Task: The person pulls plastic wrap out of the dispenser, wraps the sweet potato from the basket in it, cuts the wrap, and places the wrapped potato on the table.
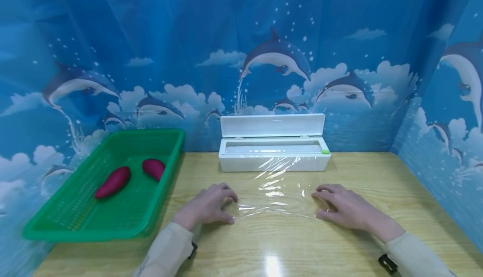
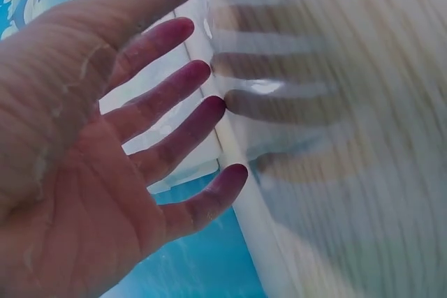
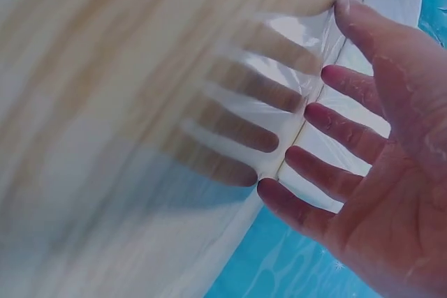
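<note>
A sheet of clear cling film [image 1: 273, 193] stretches over the table from a white cling film dispenser box [image 1: 271, 164], whose lid [image 1: 273, 125] stands raised. At the sheet's left edge, my left hand [image 1: 209, 203] has its fingertips down; its fingers look spread and fairly straight in the left wrist view. On the opposite edge rests my right hand [image 1: 341, 205], fingers likewise spread, tips touching the film or the tabletop in the right wrist view. The film's near edge runs between the two hands. Whether either thumb pinches the film cannot be made out.
To the left, a green plastic basket [image 1: 145, 226] holds two dark red, sweet-potato-like pieces [image 1: 113, 182]. The wooden table [image 1: 294, 243] meets a blue dolphin-print curtain [image 1: 211, 29] behind and at the right. A small green tab [image 1: 325, 151] sits on the box's right end.
</note>
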`<state>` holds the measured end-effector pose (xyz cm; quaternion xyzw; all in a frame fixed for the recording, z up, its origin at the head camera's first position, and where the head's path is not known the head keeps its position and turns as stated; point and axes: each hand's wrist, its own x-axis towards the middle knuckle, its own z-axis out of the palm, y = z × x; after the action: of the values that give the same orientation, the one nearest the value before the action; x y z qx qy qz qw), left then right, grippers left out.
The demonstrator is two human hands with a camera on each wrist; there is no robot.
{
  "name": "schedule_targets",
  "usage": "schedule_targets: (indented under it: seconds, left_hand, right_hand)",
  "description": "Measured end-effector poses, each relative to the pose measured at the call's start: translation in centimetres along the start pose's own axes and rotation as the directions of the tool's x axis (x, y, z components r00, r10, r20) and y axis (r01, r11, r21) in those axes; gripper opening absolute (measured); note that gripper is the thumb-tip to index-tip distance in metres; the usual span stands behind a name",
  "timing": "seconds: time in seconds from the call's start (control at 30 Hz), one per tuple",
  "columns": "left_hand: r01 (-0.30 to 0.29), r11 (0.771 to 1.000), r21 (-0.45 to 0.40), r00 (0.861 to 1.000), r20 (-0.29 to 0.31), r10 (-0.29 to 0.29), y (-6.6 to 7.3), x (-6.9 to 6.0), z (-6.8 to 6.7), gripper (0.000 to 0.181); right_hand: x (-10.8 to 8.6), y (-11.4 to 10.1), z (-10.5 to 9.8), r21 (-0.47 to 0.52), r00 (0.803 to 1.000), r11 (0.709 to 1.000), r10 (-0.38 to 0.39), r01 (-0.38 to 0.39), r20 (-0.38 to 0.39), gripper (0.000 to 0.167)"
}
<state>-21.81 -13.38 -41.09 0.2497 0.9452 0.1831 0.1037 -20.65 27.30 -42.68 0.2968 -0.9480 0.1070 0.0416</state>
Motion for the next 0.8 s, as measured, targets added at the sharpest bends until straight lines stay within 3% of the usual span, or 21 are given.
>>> schedule_targets:
  seconds: [0.23, 0.33, 0.43, 0.6, 0.8]
  left_hand:
    - [-0.012, 1.000, 0.015, 0.999, -0.030, 0.012, 0.6, -0.9, -1.4, 0.051]
    - [-0.024, 0.999, 0.022, 0.998, -0.051, 0.025, 1.5, -1.8, -3.1, 0.043]
    - [-0.086, 0.995, 0.059, 0.993, -0.074, 0.090, 2.6, -2.9, -5.5, 0.040]
    - [-0.169, 0.950, 0.263, 0.962, -0.163, 0.217, 3.7, -4.1, -9.6, 0.047]
    - [-0.111, 0.887, 0.449, 0.932, -0.263, 0.249, 2.6, -4.7, -12.4, 0.062]
  right_hand:
    - [-0.1, 0.2, 0.0, -0.001, 1.000, 1.000, -0.012, 0.012, 0.006, 0.062]
    - [-0.1, 0.2, -0.1, 0.001, 1.000, 1.000, -0.014, 0.014, 0.010, 0.063]
    - [0.0, 0.1, -0.3, 0.004, 1.000, 1.000, -0.014, 0.013, 0.018, 0.064]
    - [0.1, 0.2, -0.4, 0.006, 1.000, 1.000, -0.008, 0.008, 0.030, 0.066]
    - [0.1, 0.0, -0.4, 0.021, 0.999, 1.000, 0.000, -0.002, 0.054, 0.068]
